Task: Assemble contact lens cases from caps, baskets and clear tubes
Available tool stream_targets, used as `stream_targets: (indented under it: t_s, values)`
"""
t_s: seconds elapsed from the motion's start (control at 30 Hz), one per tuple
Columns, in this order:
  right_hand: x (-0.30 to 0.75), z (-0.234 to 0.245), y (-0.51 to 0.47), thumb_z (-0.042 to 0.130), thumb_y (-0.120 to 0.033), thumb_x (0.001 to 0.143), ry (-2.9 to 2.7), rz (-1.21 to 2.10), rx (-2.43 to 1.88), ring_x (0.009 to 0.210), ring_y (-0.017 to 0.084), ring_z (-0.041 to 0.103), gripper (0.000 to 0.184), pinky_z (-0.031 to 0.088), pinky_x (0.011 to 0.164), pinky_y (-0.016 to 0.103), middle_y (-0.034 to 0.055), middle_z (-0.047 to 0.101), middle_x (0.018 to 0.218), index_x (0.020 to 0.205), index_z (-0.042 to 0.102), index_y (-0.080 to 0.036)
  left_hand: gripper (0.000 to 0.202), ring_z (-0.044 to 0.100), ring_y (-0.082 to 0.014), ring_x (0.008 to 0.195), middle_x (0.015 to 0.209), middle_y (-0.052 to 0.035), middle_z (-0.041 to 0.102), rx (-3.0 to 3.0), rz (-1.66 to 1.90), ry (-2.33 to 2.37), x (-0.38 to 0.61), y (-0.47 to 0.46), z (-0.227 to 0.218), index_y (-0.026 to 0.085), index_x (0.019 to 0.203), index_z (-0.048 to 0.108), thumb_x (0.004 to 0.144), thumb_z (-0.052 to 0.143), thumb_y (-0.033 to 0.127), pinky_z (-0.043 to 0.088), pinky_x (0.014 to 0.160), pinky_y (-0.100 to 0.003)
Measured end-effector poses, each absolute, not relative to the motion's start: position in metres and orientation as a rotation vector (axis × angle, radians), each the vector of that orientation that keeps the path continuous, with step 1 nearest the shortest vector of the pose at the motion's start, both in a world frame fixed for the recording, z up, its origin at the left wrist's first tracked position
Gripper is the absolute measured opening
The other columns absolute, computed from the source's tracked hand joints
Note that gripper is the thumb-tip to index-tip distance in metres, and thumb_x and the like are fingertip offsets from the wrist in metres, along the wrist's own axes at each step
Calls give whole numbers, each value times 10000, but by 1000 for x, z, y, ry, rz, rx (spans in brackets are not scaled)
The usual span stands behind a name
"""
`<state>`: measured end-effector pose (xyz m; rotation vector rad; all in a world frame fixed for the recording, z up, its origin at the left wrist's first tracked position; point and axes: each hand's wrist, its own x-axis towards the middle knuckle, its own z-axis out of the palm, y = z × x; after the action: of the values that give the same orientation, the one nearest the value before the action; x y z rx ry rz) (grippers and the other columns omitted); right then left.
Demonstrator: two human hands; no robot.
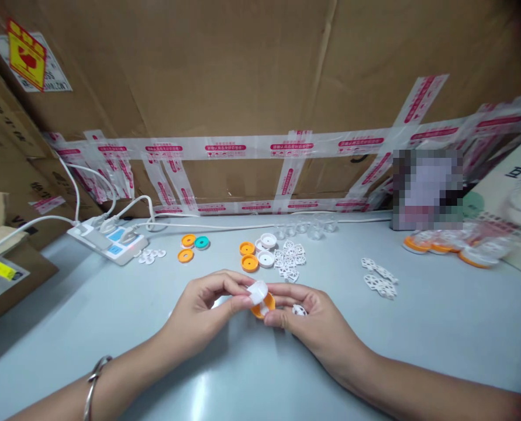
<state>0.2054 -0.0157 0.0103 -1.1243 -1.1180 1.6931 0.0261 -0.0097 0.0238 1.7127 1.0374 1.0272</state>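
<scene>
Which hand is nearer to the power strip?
Left: the left hand is nearer the camera than the power strip and to its right; the right hand is farther right.

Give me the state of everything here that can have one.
Left hand: pinching white disc
White disc: tilted, partly covering orange cup
Right hand: gripping orange cup
Orange cup: held, open
Patterned piece: in right hand
Power strip: plugs inserted
Large carton: taped

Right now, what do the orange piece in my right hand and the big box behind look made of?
The orange piece is probably plastic: smooth, evenly coloured. The big box looks like matte cardboard: brown, creased, with printed tape.
</scene>
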Motion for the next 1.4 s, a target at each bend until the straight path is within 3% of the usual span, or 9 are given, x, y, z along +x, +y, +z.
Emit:
stream_targets:
  t_s: [0.2,0.4,0.53,0.73,0.9,1.17,1.4]
  values:
    - [210,16,-17,792,-221,515,-1111,1614,-1152,655,127,597,326,477,725,283,-25,683,657,834,725,-238,121,636,-189,907,955,-89,674,1816,1077,1149,12,-3,32,149,709,611,785,601,242,499,812,-348]
    - [212,16,-18,787,-184,504,-1125,1541,-1144,610,115,558,317,475,669,267,-38,649,616,809,730,-247,92,615,-148,841,943,-67,643,2344,543,1050,2,2,34,161,786,616,828,542,198,485,755,-290]
    - [212,13,-18,783,-168,515,-1102,1564,-1122,606,106,568,318,487,678,259,-44,657,638,816,716,-244,93,604,-137,824,1001,-74,610,2430,392,1014,2,0,27,157,810,591,838,502,157,486,719,-261]
    - [211,12,-17,784,-160,513,-1130,1542,-1129,610,109,562,313,480,655,255,-34,653,655,806,698,-226,158,556,-178,1021,1128,-93,574,2424,581,1047,7,-5,30,176,983,583,837,524,190,463,850,-310]
    - [207,11,-18,776,-151,511,-1167,1559,-1092,604,99,551,304,466,647,242,-47,633,630,793,681,-217,226,600,-130,830,956,-38,644,2103,843,1068,19,-15,34,192,1059,571,835,542,200,491,752,-257]
    - [205,11,-21,771,-169,500,-1241,1572,-1067,621,101,547,307,442,614,226,-43,619,631,782,655,-202,186,636,-150,772,850,-49,685,1541,813,1057,30,-21,31,142,945,623,791,586,241,497,728,-264]
    - [204,10,-20,781,-210,505,-1208,1640,-1093,648,101,568,358,439,629,219,-41,636,643,832,635,-191,205,624,-151,744,823,-67,682,1402,793,1098,32,-20,30,119,893,614,761,610,276,482,715,-280]
